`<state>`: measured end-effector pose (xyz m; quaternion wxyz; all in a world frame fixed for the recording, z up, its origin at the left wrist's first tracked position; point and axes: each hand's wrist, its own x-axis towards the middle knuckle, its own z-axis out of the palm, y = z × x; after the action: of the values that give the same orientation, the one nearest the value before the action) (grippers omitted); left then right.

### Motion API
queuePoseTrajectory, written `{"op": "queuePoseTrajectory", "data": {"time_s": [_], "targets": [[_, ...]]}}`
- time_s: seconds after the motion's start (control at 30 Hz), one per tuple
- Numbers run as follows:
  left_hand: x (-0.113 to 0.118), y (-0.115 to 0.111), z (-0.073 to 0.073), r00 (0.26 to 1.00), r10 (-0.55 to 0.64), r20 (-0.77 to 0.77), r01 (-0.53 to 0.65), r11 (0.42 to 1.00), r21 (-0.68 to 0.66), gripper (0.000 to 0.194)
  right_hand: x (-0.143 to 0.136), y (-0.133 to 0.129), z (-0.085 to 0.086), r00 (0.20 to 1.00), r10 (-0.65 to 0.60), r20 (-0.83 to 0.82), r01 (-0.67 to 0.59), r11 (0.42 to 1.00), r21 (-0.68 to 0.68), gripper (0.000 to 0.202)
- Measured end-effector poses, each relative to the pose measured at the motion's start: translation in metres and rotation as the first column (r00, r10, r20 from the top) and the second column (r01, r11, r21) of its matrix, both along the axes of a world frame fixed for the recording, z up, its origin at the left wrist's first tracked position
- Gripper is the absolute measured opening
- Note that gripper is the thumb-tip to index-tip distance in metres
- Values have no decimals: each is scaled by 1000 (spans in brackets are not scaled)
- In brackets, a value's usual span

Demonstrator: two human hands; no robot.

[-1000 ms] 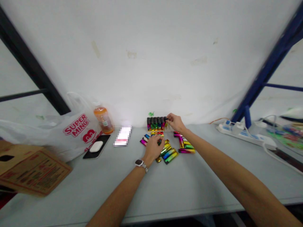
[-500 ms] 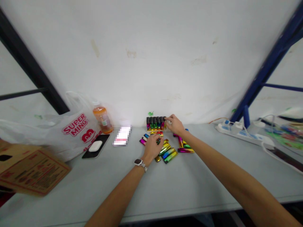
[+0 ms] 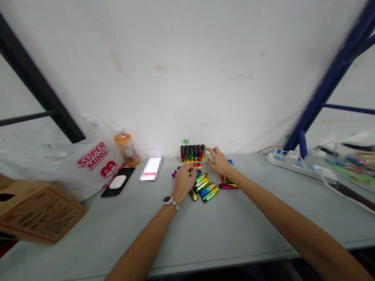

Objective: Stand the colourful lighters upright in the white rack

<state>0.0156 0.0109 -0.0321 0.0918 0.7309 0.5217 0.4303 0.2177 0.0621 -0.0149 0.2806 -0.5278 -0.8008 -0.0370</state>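
L hand (image 3: 185,180): curled over loose lighters (image 3: 208,190), nearer; can't tell if gripping.
R hand (image 3: 219,161): bent fingers, rt end of upright lighters (image 3: 191,154); hold unclear.
Loose axes: rt of L hand, mostly slanting away rt.

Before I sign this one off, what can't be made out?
Head view: what the left hand grips, if anything; its own back hides it.
Head view: any print on the lighters; too small.
Head view: the left end of the cardboard box; the picture edge cuts it off.
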Motion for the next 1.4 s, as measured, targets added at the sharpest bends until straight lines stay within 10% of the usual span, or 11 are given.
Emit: {"op": "queuePoseTrajectory", "data": {"time_s": [0.13, 0.53, 0.9, 1.13, 1.4], "targets": [[-14, 8, -2, 996, 62, -61, -63, 998, -22, 20, -3, -17, 3, 988, 152, 9, -150, 982, -114, 22], [-15, 8, -9, 979, -16, -201, 12, 1000, -21, 17, -17, -12, 20, 961, 275, 40, -225, 857, -463, 26], [-16, 9, -4, 996, -63, -67, 60, 998, -34, 16, -6, -27, 37, 924, 266, 273, -154, 916, -371, 20], [-5, -2, 6, 966, -189, 179, 192, 981, -2, 20, 8, -42, 26, 975, 211, -76, -224, 915, -334, 16], [15, -10, 7, 826, -299, 477, 358, 933, -35, 32, -22, -65, 0, 842, 188, -505, -355, 899, -257, 13]]}}
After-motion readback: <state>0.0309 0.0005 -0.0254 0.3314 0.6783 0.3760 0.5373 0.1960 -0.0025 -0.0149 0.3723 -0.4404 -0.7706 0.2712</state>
